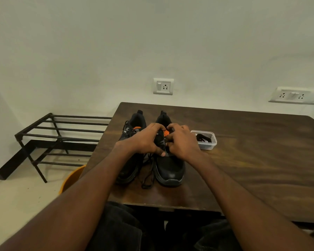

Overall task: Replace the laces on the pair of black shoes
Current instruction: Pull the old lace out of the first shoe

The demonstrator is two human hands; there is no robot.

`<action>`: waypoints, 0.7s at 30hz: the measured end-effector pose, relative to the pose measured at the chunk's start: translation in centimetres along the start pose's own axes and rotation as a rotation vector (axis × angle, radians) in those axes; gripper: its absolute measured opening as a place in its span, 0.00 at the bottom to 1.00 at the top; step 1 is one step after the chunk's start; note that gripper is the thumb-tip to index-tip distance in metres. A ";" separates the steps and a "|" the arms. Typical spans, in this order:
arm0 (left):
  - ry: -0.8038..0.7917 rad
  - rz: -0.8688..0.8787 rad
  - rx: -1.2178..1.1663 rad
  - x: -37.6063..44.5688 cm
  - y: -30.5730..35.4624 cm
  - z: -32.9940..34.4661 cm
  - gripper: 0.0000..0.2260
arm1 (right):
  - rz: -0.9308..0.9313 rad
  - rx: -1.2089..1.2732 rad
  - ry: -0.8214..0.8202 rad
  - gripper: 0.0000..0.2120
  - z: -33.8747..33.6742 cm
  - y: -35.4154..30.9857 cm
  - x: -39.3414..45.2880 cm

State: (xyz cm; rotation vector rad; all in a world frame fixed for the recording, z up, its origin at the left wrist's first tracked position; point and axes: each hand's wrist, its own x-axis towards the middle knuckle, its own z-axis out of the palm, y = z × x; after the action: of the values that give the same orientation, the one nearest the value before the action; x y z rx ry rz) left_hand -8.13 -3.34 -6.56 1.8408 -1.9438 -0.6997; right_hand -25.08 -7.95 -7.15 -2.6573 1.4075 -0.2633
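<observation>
Head view showed your left hand (145, 140) and right hand (181, 142) meeting over the right shoe (169, 169), fingers curled in at the lacing below the orange tongue patch (165, 133). They seemed to be pinching the lace there, though your knuckles hid the strand itself, so I could not tell exactly what each held. The left thumb lay pressed along the shoe's inner side.

The left shoe (132, 134) stood just beside it, toes toward you, its lace (147, 178) trailing loose on the bench (252, 160) between the pair. To the right sat a clear tub (206, 142) with dark laces coiled inside, probably the replacements.

By my judgement the lace was soft and limp, apt to snag in the eyelets; you would have done best to grip it close to the eyelet and draw it in short pulls. The shoe looked light yet firm at the sole, so steadying it by the sides should have sufficed.

The patch bore some marking, too blurred to read. A metal rack (62, 138) and wall sockets (163, 86) lay beyond.
</observation>
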 end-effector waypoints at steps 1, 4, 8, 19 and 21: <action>0.001 -0.001 -0.003 0.0 0.0 0.0 0.43 | 0.034 0.033 0.047 0.12 -0.4 0.1 0.0; -0.005 -0.015 -0.026 0.0 0.1 -0.1 0.42 | 0.323 0.287 0.434 0.05 -3.2 1.0 -0.6; -0.023 -0.016 -0.029 0.0 0.2 -0.4 0.42 | 0.434 0.384 0.707 0.04 -5.9 1.9 -2.5; -0.017 -0.018 -0.033 -0.2 0.1 -0.2 0.42 | 0.083 0.068 0.073 0.10 -1.2 -0.6 -0.5; -0.017 -0.015 -0.035 -0.2 0.1 -0.3 0.41 | 0.226 0.249 0.310 0.04 -2.3 0.2 -0.5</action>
State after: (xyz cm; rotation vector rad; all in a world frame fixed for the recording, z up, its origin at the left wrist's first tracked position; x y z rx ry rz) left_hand -8.06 -3.14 -6.24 1.8362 -1.9179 -0.7512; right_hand -26.04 -7.73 -4.95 -2.3053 1.6206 -0.7956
